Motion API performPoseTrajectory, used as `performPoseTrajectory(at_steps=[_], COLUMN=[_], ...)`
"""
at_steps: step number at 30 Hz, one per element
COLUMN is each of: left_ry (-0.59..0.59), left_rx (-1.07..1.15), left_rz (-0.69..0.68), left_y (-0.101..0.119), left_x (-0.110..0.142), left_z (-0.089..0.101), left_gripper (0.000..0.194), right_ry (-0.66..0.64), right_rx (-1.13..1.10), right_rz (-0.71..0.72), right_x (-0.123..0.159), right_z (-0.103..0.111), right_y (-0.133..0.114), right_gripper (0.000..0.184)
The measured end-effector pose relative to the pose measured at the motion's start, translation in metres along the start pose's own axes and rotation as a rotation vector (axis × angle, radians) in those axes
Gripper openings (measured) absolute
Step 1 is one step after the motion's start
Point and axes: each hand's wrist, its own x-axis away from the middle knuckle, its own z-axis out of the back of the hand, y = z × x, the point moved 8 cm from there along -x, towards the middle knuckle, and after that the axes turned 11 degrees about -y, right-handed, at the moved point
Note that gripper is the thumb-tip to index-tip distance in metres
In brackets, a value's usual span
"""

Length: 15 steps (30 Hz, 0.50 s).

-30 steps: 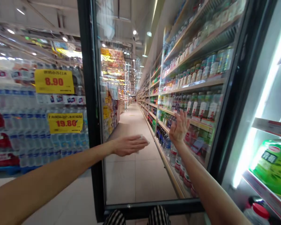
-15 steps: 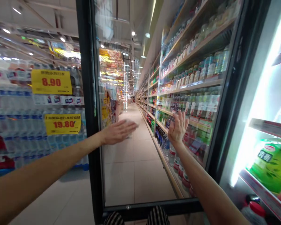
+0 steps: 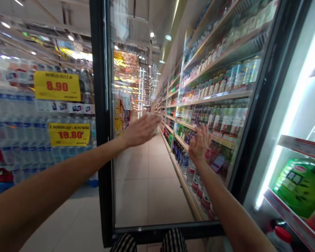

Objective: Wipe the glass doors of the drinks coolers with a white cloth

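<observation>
My left hand (image 3: pixel 141 130) reaches across the front of a glass door (image 3: pixel 132 199) in a black frame. Its fingers are stretched out flat together against or close to the pane, blurred by motion. A small pale patch shows at its fingertips; I cannot make out whether it is a thin cloth or a reflection. My right hand (image 3: pixel 198 144) is raised at the right half of the same pane, fingers apart and upright, with nothing seen in it. Whether its palm touches the glass, I cannot tell.
Right of the door is a lit cooler with a green bottle (image 3: pixel 300 185) on a shelf and a red-capped bottle (image 3: pixel 280 236) below. Stacked water packs with yellow price signs (image 3: pixel 57 86) stand at left. Through the pane show drink shelves (image 3: pixel 215 96) and a tiled aisle.
My left hand has moved up and slightly right across the pane. My right hand stays nearly in place. The view has shifted a little.
</observation>
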Motion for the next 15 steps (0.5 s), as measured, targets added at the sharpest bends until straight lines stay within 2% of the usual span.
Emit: performPoseTrajectory(at_steps=[1, 2, 3, 4, 6, 7, 8, 9, 10, 11, 13, 14, 15], left_ry=[0.053, 0.080, 0.078, 0.050, -0.056, -0.091, -0.113, -0.108, -0.074, -0.025, 0.077, 0.105, 0.105], left_rx=[0.004, 0.011, 0.016, 0.019, 0.012, 0.006, -0.001, -0.007, -0.011, -0.011, -0.005, -0.001, 0.000], left_rz=[0.158, 0.233, 0.225, 0.126, -0.242, -0.387, -0.484, -0.510, -0.464, -0.354, -0.045, 0.082, 0.143], left_y=[-0.015, -0.018, -0.010, 0.010, 0.067, 0.088, 0.101, 0.102, 0.094, 0.077, 0.035, 0.021, 0.016], left_x=[-0.008, -0.014, -0.018, -0.021, -0.016, -0.010, -0.007, -0.008, -0.015, -0.025, -0.044, -0.049, -0.051], left_z=[0.006, 0.007, 0.005, -0.001, -0.020, -0.028, -0.032, -0.032, -0.028, -0.020, -0.004, 0.000, 0.000], left_gripper=[0.053, 0.054, 0.053, 0.051, 0.044, 0.043, 0.043, 0.043, 0.044, 0.046, 0.050, 0.052, 0.052], right_ry=[0.006, 0.010, 0.013, 0.012, 0.002, -0.003, -0.006, -0.007, -0.007, -0.003, 0.011, 0.017, 0.022], right_rx=[-0.001, -0.001, 0.000, 0.000, 0.001, 0.001, -0.001, -0.004, -0.006, -0.008, -0.012, -0.012, -0.009], right_rz=[0.004, 0.010, 0.013, 0.016, 0.020, 0.021, 0.024, 0.026, 0.025, 0.023, 0.021, 0.021, 0.021], right_x=[0.000, 0.000, 0.000, 0.000, 0.000, 0.000, 0.000, 0.000, 0.000, 0.000, 0.000, 0.000, 0.000], right_z=[0.001, 0.001, 0.002, 0.002, 0.002, 0.002, 0.002, 0.001, 0.001, 0.001, 0.002, 0.002, 0.003], right_y=[0.000, -0.001, -0.001, -0.001, -0.002, -0.002, -0.001, -0.001, -0.001, -0.001, 0.000, 0.000, 0.000], right_gripper=[0.039, 0.038, 0.038, 0.038, 0.038, 0.039, 0.039, 0.040, 0.040, 0.041, 0.041, 0.041, 0.041])
